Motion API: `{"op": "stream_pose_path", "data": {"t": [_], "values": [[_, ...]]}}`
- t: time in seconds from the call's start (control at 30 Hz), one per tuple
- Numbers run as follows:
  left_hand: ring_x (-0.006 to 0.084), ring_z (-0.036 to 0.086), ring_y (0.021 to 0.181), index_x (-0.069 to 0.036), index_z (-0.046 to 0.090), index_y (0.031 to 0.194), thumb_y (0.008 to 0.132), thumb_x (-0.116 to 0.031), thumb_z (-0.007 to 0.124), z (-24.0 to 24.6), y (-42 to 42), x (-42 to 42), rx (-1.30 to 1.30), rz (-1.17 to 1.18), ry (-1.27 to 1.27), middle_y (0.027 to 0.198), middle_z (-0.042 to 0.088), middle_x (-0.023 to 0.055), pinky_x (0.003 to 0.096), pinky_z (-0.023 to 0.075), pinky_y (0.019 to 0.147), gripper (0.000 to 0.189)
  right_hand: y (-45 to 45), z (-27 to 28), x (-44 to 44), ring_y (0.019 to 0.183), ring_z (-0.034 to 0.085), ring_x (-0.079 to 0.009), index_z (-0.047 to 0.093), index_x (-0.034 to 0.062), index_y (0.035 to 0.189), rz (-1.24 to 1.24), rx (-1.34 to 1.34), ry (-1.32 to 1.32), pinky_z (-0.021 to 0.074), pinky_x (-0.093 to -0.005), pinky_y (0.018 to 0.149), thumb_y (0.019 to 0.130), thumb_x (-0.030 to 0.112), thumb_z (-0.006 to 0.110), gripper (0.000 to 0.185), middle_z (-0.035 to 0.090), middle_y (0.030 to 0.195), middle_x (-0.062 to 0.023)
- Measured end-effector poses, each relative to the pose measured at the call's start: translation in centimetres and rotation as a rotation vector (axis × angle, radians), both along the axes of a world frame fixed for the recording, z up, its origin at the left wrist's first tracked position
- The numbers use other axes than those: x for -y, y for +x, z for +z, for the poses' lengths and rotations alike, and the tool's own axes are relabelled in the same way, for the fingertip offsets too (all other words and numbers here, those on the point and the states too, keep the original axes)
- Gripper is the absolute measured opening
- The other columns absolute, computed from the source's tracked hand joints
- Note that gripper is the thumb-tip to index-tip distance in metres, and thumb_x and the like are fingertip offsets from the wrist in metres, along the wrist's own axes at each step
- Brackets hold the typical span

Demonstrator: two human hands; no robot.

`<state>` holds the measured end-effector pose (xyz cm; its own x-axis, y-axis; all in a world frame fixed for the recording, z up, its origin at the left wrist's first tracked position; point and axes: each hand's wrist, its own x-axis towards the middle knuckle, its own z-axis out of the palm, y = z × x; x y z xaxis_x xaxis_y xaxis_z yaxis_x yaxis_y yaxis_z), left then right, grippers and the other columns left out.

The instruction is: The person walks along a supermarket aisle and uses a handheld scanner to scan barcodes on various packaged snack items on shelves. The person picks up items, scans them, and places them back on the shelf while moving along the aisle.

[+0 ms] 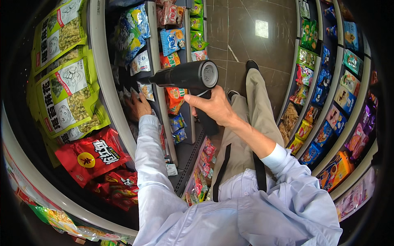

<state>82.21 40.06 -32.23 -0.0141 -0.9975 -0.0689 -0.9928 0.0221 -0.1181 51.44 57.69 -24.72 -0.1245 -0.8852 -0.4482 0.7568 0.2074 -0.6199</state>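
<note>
My right hand (pixel 212 106) grips a black handheld blower or vacuum (pixel 180 75) by its handle. The tool's round vented end faces right, and its narrow nozzle points left into a snack shelf. Deeper in that shelf, my left hand (pixel 138 106) reaches in with its fingers apart, touching small packets in the shadow. Just beyond its fingertips lies a small clear-and-white snack packet (pixel 147 91), close under the nozzle. A white packet (pixel 141 63) and several blue-and-yellow packets (pixel 134 30) are farther along the same shelf.
Green-yellow snack bags (pixel 66 98) and a red bag (pixel 95 155) fill the shelf at left. Pale shelf edges (pixel 112 92) run beside my left arm. More stocked shelves (pixel 320 92) stand across the dark tiled aisle floor (pixel 243 43). Pink packets (pixel 207 156) hang low by my legs.
</note>
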Motion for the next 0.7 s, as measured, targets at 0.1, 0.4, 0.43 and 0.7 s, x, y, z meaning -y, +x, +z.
{"op": "stream_pose_path", "data": {"t": [0.1,0.4,0.43,0.7], "values": [[0.0398,0.03,0.141,-0.021,0.046,0.144,0.096,-0.052,0.044,1.0,-1.1,-1.4,0.087,0.013,-0.008,0.157,0.024,0.0213,0.0514,0.0366,0.106,0.057,0.4,0.0,-0.1,0.058,0.061,-0.0124,0.059,-0.0027,0.104,0.026,-0.059,-0.005,0.0516,-0.0287,0.054,0.086,0.02,0.074,0.032,0.063,0.081,-0.0066],[0.0415,0.047,0.128,-0.022,0.026,0.152,0.095,-0.054,0.041,2.1,-7.0,-3.0,-0.081,0.103,0.188,0.148,0.042,0.0169,0.0508,0.043,0.1,0.067,-0.3,-0.3,-0.3,0.058,0.059,-0.0112,0.06,-0.0027,0.106,-0.008,-0.021,0.005,0.0506,-0.028,0.055,0.087,0.018,0.072,0.03,0.063,0.077,-0.0057],[0.0407,0.046,0.13,-0.021,0.027,0.152,0.095,-0.054,0.041,2.4,-7.0,-3.2,-0.079,0.108,0.189,0.147,0.043,0.0186,0.0495,0.0412,0.102,0.067,-0.5,0.0,-0.4,0.058,0.058,-0.0109,0.061,-0.0024,0.105,-0.016,-0.038,0.005,0.0501,-0.0278,0.056,0.087,0.018,0.072,0.03,0.063,0.076,-0.0055],[0.0416,0.051,0.124,-0.021,0.038,0.147,0.095,-0.051,0.05,4.3,-11.4,-1.6,-0.154,-0.048,-0.04,0.149,0.039,0.0174,0.0501,0.0469,0.094,0.061,-5.9,2.4,-3.6,0.059,0.059,-0.0127,0.061,-0.0025,0.102,0.017,-0.034,0.075,0.0491,-0.0289,0.056,0.086,0.013,0.072,0.025,0.063,0.075,-0.006]]}}
